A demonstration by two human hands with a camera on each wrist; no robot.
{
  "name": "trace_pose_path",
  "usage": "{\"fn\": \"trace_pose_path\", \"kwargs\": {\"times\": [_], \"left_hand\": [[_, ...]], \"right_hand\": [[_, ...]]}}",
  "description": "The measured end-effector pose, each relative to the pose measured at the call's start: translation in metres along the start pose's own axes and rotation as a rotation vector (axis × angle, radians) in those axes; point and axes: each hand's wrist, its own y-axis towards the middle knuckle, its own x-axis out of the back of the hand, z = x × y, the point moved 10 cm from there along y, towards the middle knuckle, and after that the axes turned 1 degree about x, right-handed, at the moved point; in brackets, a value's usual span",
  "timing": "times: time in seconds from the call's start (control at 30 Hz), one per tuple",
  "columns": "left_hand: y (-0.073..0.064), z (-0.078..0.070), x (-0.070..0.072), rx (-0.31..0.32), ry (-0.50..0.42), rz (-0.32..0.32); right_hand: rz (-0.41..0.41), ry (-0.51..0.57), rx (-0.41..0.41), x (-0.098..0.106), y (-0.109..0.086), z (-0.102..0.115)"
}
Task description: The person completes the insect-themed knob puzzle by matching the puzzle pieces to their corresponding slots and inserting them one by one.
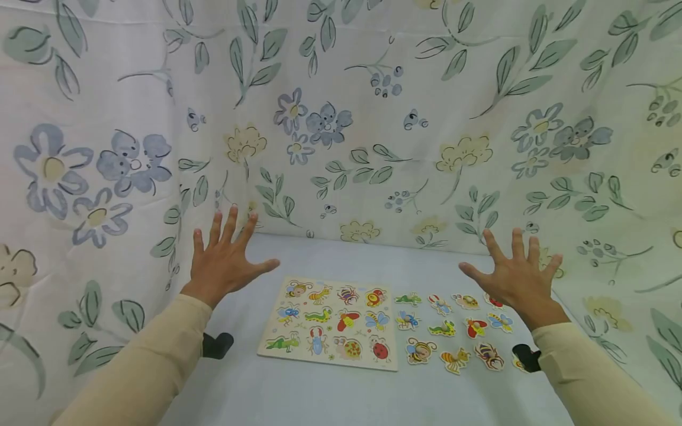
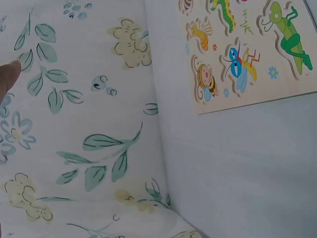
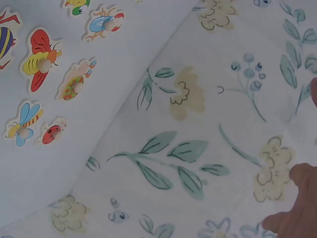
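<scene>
Both hands are raised in the air with fingers spread, holding nothing. The left hand is up to the left of a wooden insect puzzle board, whose recesses show printed bugs. On the other side, the right hand hovers over the far right of the loose puzzle pieces and partly hides a ladybird piece. Those pieces lie in rows beside the board, among them a bee, a green caterpillar and a red-winged beetle. Small round knobs show on several pieces in the right wrist view.
A pale tabletop carries the board and pieces. Floral cloth hangs behind and along both sides. Dark wrist camera parts stick out beneath the left sleeve and the right sleeve, the right one covering part of a piece.
</scene>
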Motion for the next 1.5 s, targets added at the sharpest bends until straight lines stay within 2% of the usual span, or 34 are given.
{"fn": "trace_pose_path", "kwargs": {"times": [0.17, 0.5, 0.73, 0.93, 1.1, 1.5], "left_hand": [[-0.008, 0.001, -0.003, 0.000, -0.018, -0.001], [-0.024, -0.006, -0.005, -0.043, -0.042, -0.027], [-0.036, -0.018, -0.002, -0.083, -0.087, -0.078], [-0.048, -0.026, -0.004, -0.122, -0.113, -0.150], [-0.061, -0.028, -0.014, -0.132, -0.140, -0.153], [-0.082, -0.026, -0.047, -0.100, -0.147, -0.094]], "right_hand": [[-0.002, 0.001, 0.011, 0.001, -0.002, 0.004], [-0.012, -0.008, 0.031, 0.003, -0.013, 0.012], [-0.031, -0.011, 0.037, 0.011, -0.019, 0.016], [-0.076, 0.008, 0.066, 0.016, -0.023, 0.022], [-0.086, 0.021, 0.081, 0.016, -0.026, 0.025], [-0.088, 0.040, 0.100, 0.009, -0.031, 0.029]]}}
